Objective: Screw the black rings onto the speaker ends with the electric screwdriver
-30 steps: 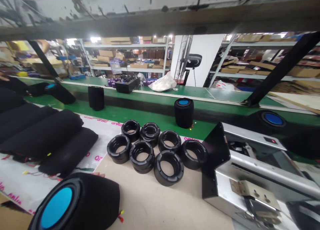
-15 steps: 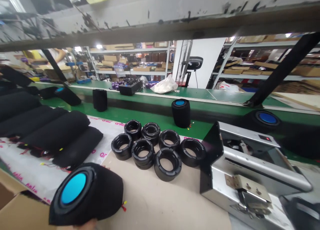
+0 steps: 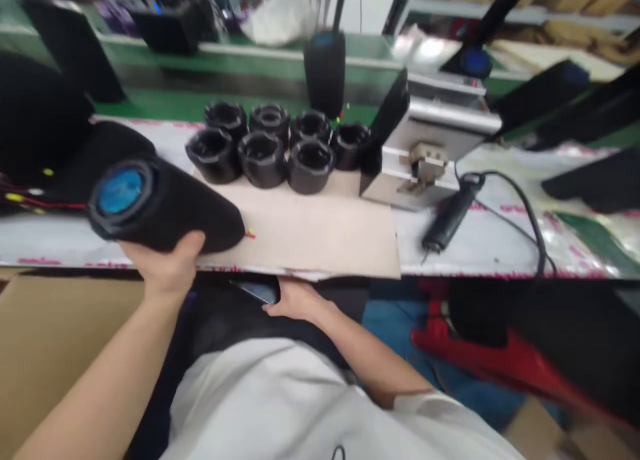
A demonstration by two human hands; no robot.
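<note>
My left hand (image 3: 163,263) cradles a black fabric-covered cylindrical speaker (image 3: 183,210) from below, its blue-centred driver end (image 3: 120,192) tilted toward the left. My right hand (image 3: 297,300) sits below the bench's front edge, with its fingers on the end of a dark smartphone (image 3: 257,291). Several black rubber rings (image 3: 261,159) stand grouped on a beige cardboard sheet (image 3: 313,237), just beyond and to the right of the speaker. Neither hand touches them. Another black speaker (image 3: 325,73) stands upright behind the rings.
A silver metal fixture (image 3: 420,160) stands right of the rings, with a black corded handheld tool (image 3: 450,213) beside it. Black fabric tubes (image 3: 95,160) lie at left. A green conveyor (image 3: 200,103) runs behind. A cardboard box (image 3: 60,333) sits below left, and a red object (image 3: 500,347) lies below right.
The view has tipped sharply down, showing my body and both arms. The speaker has swung up and right in view, now resting on my left hand. My right hand and the smartphone have come into view.
</note>
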